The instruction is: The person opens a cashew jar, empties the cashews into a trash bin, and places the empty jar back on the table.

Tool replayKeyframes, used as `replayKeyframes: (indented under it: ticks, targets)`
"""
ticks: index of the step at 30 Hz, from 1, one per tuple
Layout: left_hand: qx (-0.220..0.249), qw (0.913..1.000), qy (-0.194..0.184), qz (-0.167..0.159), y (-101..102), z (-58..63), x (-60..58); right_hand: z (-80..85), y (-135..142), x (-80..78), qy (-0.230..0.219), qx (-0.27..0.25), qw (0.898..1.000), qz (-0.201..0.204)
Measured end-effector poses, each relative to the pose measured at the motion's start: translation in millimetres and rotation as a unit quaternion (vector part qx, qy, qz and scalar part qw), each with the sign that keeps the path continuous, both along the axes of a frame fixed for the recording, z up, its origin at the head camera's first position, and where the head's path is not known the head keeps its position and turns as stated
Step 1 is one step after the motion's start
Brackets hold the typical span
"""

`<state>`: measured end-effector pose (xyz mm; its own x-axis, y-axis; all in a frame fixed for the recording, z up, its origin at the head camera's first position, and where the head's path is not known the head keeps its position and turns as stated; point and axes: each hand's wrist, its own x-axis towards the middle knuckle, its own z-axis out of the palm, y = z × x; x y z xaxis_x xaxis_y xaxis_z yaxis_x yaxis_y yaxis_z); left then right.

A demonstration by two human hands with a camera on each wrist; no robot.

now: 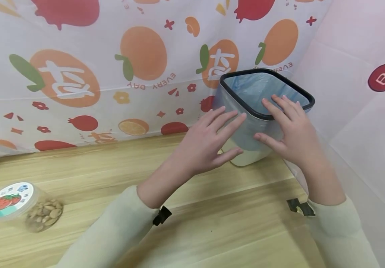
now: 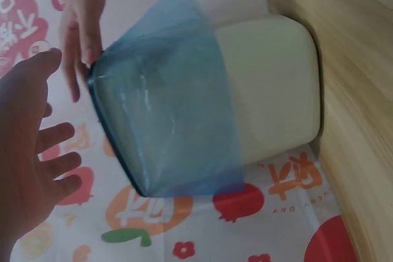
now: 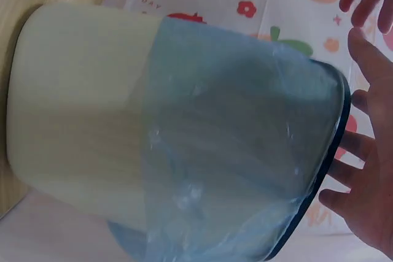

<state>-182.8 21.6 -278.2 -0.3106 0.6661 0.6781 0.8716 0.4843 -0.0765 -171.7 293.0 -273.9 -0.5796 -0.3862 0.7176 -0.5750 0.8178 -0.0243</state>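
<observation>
A pale trash can [image 1: 249, 158] with a black rim ring [image 1: 262, 116] stands in the far right corner of the table. A blue translucent bag [image 1: 257, 89] lines it, and in both wrist views the bag's edge hangs over the outside wall. My left hand [image 1: 209, 139] hovers at the can's near left side, fingers spread, holding nothing. Over the near right part of the rim is my right hand [image 1: 293, 132], its fingers straight and spread across the opening in the head view. In the right wrist view the right fingertips overlap the dark rim.
A clear round jar [image 1: 24, 208] of brown nut-like pieces, with a printed strawberry lid, sits at the left of the wooden table [image 1: 192, 223]. Fruit-printed sheeting [image 1: 105, 74] rises behind the can. A pale pink sheet [image 1: 356, 111] stands along the right side.
</observation>
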Motion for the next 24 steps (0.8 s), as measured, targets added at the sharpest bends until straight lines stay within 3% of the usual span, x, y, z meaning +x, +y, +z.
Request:
replayKeyframes:
  ticks: [8,14,24]
  targets:
    - [-0.025,0.9996,0.015,0.004,30.6,-1.4,-15.7,-6.0,25.8,-5.9,-0.007,-0.023,1.0,0.005]
    - [-0.059,0.9978,0.018,0.024,51.0,1.4,-20.1,-9.6,43.3,-11.8,-0.011,-0.041,0.999,0.021]
    - [-0.072,0.995,0.033,0.061,81.3,4.7,-22.9,-12.1,68.6,-17.7,-0.016,-0.082,0.996,0.025]
